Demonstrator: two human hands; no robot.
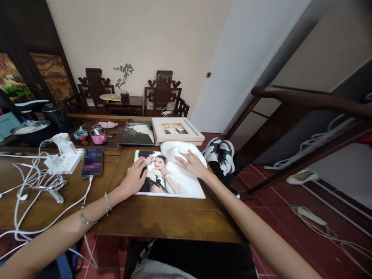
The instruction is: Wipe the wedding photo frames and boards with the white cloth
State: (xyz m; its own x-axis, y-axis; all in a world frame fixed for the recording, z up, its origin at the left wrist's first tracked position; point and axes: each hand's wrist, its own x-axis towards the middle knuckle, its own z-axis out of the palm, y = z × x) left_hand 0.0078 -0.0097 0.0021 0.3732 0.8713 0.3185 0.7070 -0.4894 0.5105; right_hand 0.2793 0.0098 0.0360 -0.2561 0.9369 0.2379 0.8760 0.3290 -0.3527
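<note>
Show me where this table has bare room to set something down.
Bare wood runs along the near edge of the table, before the photo print, and in a strip between print and phone. Cables and a power strip crowd the left; frames fill the back.

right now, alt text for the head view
The left hand rests on the left edge of a large portrait print on a wooden table while the right hand presses a white cloth on its top right. A framed photo lies behind.
</note>
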